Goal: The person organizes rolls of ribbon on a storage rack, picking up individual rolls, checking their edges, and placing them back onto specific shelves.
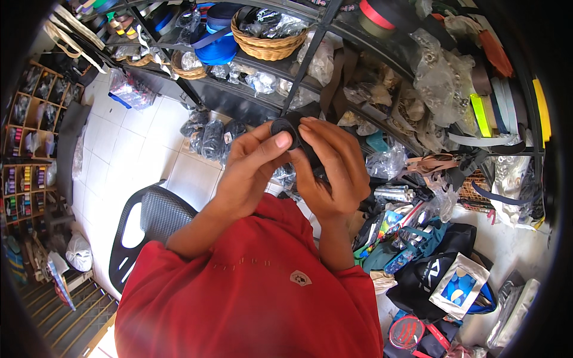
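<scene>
A small roll of black strap [282, 126] is held up between my two hands, in front of the shelves. My left hand [252, 156] has its thumb pressed against the flat coiled end, fingers curled behind it. The fingers of my right hand [334, 161] are bent over the roll's right side and the dark strap there. Part of the strap is hidden behind my fingers. A dark band [339, 80] hangs from the shelf just beyond; whether it joins the roll I cannot tell.
A black metal shelf [325, 18] carries wicker baskets [271, 48], blue webbing rolls [216, 52] and plastic bags. A mesh-backed chair [158, 209] stands at left. Black bags [427, 280] lie on the floor at right. A wooden pigeonhole rack [30, 152] stands far left.
</scene>
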Demonstrator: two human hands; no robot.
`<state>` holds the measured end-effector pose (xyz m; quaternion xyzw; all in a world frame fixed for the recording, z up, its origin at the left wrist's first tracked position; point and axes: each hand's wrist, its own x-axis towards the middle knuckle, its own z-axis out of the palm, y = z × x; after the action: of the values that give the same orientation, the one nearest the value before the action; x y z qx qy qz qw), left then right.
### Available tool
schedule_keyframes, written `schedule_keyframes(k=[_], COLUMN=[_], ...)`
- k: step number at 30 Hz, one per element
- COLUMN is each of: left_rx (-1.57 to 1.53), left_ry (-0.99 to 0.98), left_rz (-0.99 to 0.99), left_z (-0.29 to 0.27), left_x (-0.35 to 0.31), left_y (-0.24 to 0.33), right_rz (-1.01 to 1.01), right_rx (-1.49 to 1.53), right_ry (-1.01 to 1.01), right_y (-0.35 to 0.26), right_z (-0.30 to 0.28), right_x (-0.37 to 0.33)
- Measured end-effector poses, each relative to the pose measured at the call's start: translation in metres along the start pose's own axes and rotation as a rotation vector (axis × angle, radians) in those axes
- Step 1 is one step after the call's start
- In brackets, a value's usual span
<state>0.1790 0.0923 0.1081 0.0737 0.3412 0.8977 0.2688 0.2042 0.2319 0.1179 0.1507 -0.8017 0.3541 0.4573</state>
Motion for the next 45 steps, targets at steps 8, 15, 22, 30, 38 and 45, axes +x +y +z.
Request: schedule_keyframes(k=[8,15,22,30,38,45], left_rx=[0.421,0.445,0.199,-0.163,0.301,0.395], left_ry=[-0.095,-0.204,-0.121,0.062,-0.065,-0.113], left_rz=[-0.079,-0.073,-0.023,0.006,-0.095,-0.092], left_z=[-0.022,-0.033,-0.040,-0.014,-0.035,-0.038], left_x=[0.006,0.004,0.004,-0.002,0.006,0.006], left_y=[0.024,0.029,0.022,-0.002,0.028,0.039], right_rz=[-0.025,-0.071,-0.053,0.003,0.029,0.017], right_rx=[0.167,0.198,0.206,-0.021,0.195,0.245], right_ry=[-0.403,-0.548,-0.223,0.009,-0.310,-0.364], right_y=[0.018,0.020,0.019,-0.003,0.021,0.017], right_z=[-0.026,-0.035,-0.014,0.020,-0.006,-0.012], right_x=[0.015,0.026,0.011,-0.007,0.007,0.018])
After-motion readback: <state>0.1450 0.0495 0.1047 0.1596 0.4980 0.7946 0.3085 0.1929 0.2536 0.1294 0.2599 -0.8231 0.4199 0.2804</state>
